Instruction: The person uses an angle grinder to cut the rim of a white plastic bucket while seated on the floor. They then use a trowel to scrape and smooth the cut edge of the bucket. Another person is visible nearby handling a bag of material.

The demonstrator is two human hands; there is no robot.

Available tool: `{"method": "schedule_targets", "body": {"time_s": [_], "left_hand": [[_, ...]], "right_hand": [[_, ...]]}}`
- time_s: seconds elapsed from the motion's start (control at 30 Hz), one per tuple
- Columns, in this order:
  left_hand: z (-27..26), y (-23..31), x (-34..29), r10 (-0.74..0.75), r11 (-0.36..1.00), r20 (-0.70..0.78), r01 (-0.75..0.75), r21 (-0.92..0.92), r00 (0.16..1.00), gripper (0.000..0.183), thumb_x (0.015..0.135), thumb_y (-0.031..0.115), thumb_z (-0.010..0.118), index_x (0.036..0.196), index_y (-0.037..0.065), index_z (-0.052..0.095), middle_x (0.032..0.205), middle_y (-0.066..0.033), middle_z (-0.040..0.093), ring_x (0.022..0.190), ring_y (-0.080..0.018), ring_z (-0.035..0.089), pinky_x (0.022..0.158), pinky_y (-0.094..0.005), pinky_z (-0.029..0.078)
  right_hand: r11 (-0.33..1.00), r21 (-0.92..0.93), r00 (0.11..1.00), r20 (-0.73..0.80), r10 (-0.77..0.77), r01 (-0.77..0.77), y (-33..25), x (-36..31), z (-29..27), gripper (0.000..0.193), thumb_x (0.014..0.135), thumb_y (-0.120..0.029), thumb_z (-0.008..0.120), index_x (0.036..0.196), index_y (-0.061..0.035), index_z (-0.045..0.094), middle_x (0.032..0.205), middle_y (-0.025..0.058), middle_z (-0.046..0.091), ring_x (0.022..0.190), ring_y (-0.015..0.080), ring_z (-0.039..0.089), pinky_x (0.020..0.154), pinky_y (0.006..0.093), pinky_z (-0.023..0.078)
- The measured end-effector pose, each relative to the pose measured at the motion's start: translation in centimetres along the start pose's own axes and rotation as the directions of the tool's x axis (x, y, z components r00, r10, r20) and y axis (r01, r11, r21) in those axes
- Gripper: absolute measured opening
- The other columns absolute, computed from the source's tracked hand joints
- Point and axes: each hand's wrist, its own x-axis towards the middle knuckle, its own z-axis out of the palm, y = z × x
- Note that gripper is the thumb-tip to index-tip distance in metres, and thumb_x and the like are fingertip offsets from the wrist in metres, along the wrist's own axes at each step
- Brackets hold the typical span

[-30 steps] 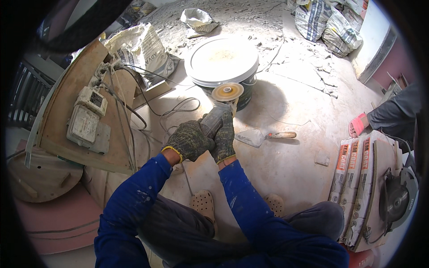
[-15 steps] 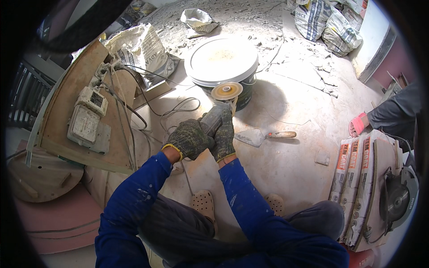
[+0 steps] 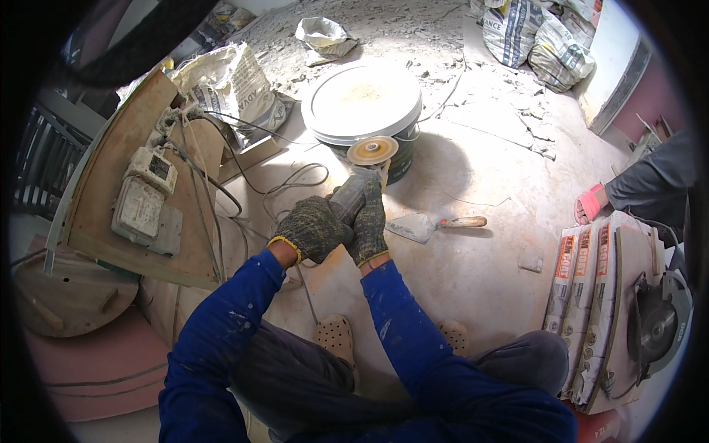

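Observation:
Both of my hands, in dark speckled knit gloves, are closed round an angle grinder (image 3: 347, 201) held out in front of me. My left hand (image 3: 309, 227) wraps its body from the left; my right hand (image 3: 370, 225) grips it from the right. The grinder's round, tan-gold disc (image 3: 372, 150) points away from me, in front of a dark bucket (image 3: 401, 161) with a white lid (image 3: 362, 100). Whether the disc spins I cannot tell. A trowel (image 3: 425, 227) with a wooden handle lies on the floor to the right of my right hand.
To the left, a wooden board (image 3: 111, 214) carries electrical boxes (image 3: 144, 199) and loose cables. Stacked bags (image 3: 583, 295) and a circular saw (image 3: 657, 328) stand at the right. Another person's foot (image 3: 591, 203) is beyond them. Sacks (image 3: 236, 92) and rubble (image 3: 413, 33) lie farther off.
My hands and the grinder hold almost the same place. The surroundings have shifted very slightly to the left in view.

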Motion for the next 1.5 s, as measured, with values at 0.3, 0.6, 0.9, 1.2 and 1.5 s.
{"method": "schedule_targets", "body": {"time_s": [0.3,0.6,0.9,1.2,1.5], "left_hand": [[-0.2,0.3,-1.0,-0.028,0.998,0.025,0.029,-0.047,0.999,0.061,0.071,0.049,0.077,0.092,-0.008,0.074,0.083,-0.0273,0.071,0.08,-0.0383,0.071,0.078,-0.0439,0.056],[0.4,-0.2,-0.1,0.008,1.0,-0.043,-0.009,-0.029,0.999,0.064,0.066,0.053,0.083,0.087,-0.007,0.074,0.073,-0.0217,0.07,0.071,-0.0337,0.07,0.072,-0.0421,0.055],[0.2,-0.4,-0.3,0.049,0.998,-0.039,-0.05,-0.025,0.998,0.063,0.067,0.052,0.084,0.086,-0.007,0.074,0.07,-0.0206,0.069,0.068,-0.0322,0.07,0.071,-0.0412,0.055],[-1.7,1.4,-0.8,-0.015,0.999,0.102,0.012,0.035,0.995,0.05,0.079,0.046,0.071,0.088,-0.003,0.073,0.08,-0.0255,0.071,0.077,-0.0392,0.071,0.078,-0.0441,0.057],[0.3,-0.6,0.5,0.046,0.999,-0.012,-0.046,0.025,0.999,0.062,0.069,0.051,0.083,0.087,-0.007,0.073,0.072,-0.0238,0.069,0.07,-0.0339,0.07,0.072,-0.0429,0.055]], "right_hand": [[0.998,0.025,0.994,0.091,-0.056,0.054,0.0,-1.4,-0.7,0.053,0.105,-0.052,0.054,0.133,-0.0069,0.057,0.115,0.0118,0.068,0.102,0.0241,0.07,0.088,0.0398,0.061],[1.0,0.011,0.999,0.026,-0.027,0.027,-0.3,-0.6,-0.5,0.057,0.103,-0.055,0.055,0.135,-0.0078,0.057,0.116,0.0106,0.068,0.103,0.0233,0.07,0.088,0.0399,0.062],[1.0,0.017,0.998,0.057,-0.022,0.021,0.0,-0.7,-0.1,0.057,0.103,-0.055,0.055,0.135,-0.0078,0.057,0.119,0.0111,0.068,0.102,0.0245,0.071,0.086,0.0399,0.063],[1.0,0.018,0.999,0.038,-0.009,0.008,-0.1,-0.5,-0.1,0.057,0.103,-0.055,0.056,0.134,-0.0073,0.057,0.116,0.0111,0.068,0.102,0.0246,0.071,0.085,0.0403,0.063],[1.0,-0.013,0.999,0.046,0.004,-0.004,-0.6,-0.3,-0.4,0.057,0.104,-0.053,0.056,0.136,-0.0068,0.056,0.12,0.0115,0.067,0.105,0.0253,0.07,0.087,0.0409,0.063]]}}
